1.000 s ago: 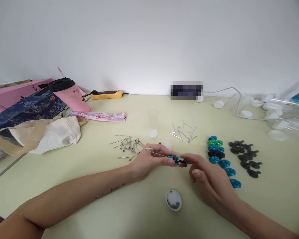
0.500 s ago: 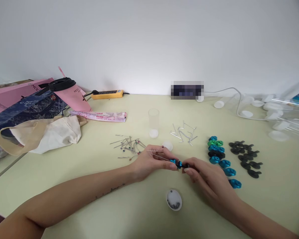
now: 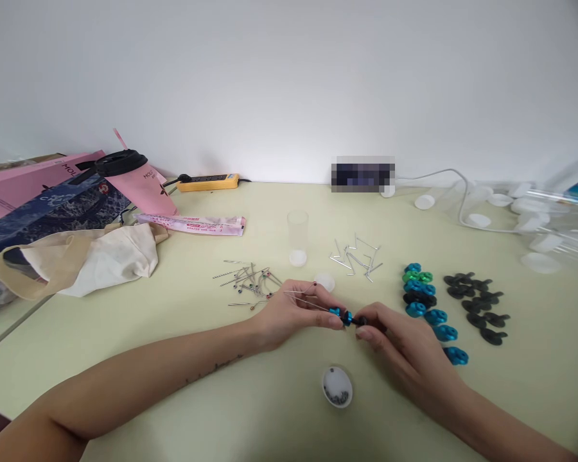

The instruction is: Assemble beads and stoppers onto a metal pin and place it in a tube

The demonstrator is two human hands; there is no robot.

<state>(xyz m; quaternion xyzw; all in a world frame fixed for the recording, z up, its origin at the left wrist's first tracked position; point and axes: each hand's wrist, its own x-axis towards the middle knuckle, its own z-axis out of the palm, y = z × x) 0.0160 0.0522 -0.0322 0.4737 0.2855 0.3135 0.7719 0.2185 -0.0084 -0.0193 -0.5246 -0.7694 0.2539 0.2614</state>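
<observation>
My left hand [image 3: 286, 314] is closed, thumb and fingers pinching a small blue metal fitting [image 3: 348, 318] with a thin metal rod [image 3: 313, 303] running back across the fingers. My right hand [image 3: 407, 350] meets it from the other side, pinching a small black piece [image 3: 361, 321] at the fitting's right end. How the two parts join is too small to tell. Below the hands sits a white dish [image 3: 337, 385] of tiny dark metal pieces. Left of my left hand lie loose thin rods with small coloured ends [image 3: 250, 282].
Blue, green and black fittings [image 3: 436, 316] stand right of my right hand, beside several black winged pieces [image 3: 486, 300]. Bent metal keys [image 3: 356, 258] lie behind, near a clear tube [image 3: 297, 234]. A pink cup [image 3: 137, 186], cloth bag [image 3: 115, 260] and yellow power strip [image 3: 207, 185] are further left.
My right fingers have shifted very slightly at the black piece, showing a little more of it. My left hand keeps its place and its hold.
</observation>
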